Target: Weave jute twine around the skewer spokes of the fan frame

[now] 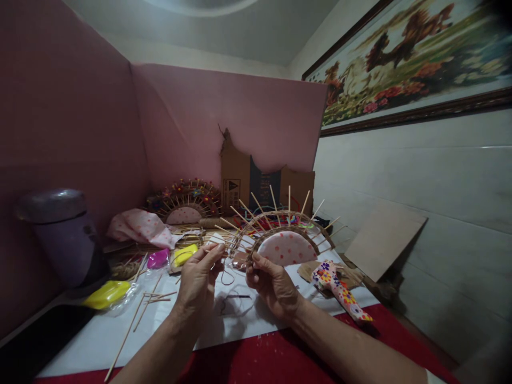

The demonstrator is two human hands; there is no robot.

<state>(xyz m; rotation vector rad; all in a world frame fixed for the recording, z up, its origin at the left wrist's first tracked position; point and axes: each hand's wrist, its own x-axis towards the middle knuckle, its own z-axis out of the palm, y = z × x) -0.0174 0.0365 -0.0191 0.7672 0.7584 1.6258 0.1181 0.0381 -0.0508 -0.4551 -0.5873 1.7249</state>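
Note:
A half-round craft frame [288, 218] of thin sticks and brown twine stands tilted up above the table. Its centre is a white half-disc with red dots [288, 249], and sticks fan out from the rim. My right hand [276, 285] is closed on the frame's lower left corner, thumb on top. To the left of it, my left hand [202, 274] pinches a thin brown cord [228, 277], which hangs in a loop between the hands. Where the cord joins the frame is too fine to make out.
Loose sticks [150, 301] and yellow [108, 294] and pink [158, 258] packets lie left, near a purple tumbler [68, 240]. A flower-patterned, gun-shaped object [342, 293] rests right. Behind are a decorated half-round craft [184, 205], dotted cloth [140, 226] and torn cardboard [236, 176].

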